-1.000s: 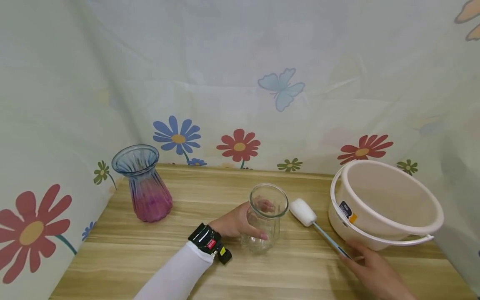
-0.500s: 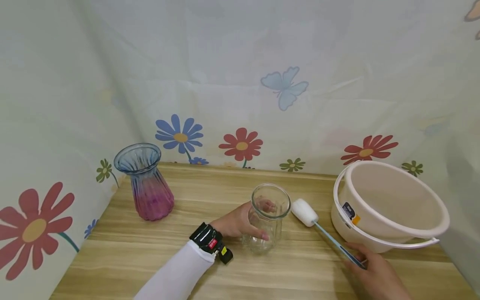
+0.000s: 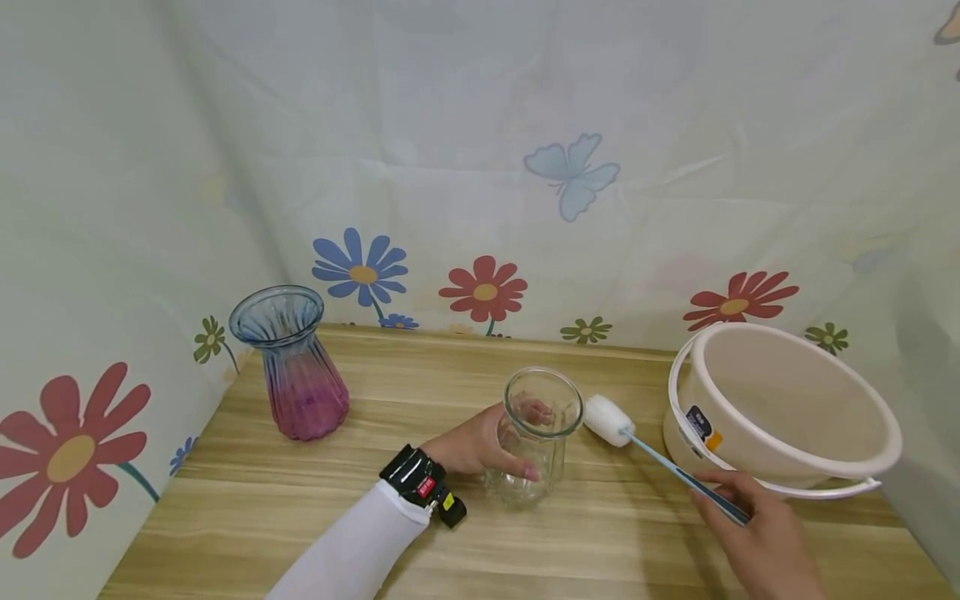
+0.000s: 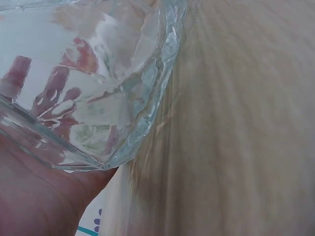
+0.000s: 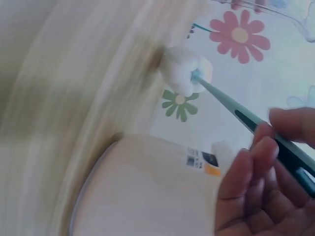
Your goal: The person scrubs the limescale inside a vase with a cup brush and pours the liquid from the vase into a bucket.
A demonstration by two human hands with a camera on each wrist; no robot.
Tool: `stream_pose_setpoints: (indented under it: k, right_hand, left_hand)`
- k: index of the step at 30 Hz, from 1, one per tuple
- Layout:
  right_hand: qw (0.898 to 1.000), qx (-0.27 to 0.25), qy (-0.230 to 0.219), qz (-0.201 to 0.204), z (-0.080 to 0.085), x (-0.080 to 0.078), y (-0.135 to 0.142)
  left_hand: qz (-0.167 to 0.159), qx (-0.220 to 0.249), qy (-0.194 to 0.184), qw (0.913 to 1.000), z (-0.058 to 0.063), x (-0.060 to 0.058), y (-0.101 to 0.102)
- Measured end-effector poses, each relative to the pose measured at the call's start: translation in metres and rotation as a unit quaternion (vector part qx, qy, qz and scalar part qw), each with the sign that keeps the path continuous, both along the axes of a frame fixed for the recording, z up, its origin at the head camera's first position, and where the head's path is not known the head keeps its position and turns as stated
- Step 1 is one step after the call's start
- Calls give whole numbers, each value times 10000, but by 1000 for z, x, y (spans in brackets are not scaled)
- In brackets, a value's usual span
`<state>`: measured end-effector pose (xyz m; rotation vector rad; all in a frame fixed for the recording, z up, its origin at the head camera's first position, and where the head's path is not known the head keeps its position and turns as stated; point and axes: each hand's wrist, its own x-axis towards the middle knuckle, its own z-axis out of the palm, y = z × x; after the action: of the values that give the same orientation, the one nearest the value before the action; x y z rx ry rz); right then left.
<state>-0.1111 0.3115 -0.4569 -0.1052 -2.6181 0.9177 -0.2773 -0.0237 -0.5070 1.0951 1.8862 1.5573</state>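
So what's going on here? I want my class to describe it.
A person's left grip is wrapped round a clear glass jar, whose mouth faces up. The right grip holds a brush by its handle; the white head is outside the jar. A blue and pink vase stands off to the left, and a bucket stands at the right.
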Motion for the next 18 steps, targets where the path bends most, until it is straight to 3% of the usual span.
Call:
stream_pose_setpoints:
  k: [8,15,18]
  right_hand:
    - [9926,-707,178,-966,21,-6,-18]
    - [9809,-1524,666,-1007,28,-14,-34]
    - [9780,-1602,1002,-881,30,-20,-40]
  left_hand:
    - [-22,82,31,10000,-2,0,0]
    - [-56,131,14,9999,-2,-1,0]
    - [-65,89,-79,9999,-2,-2,0]
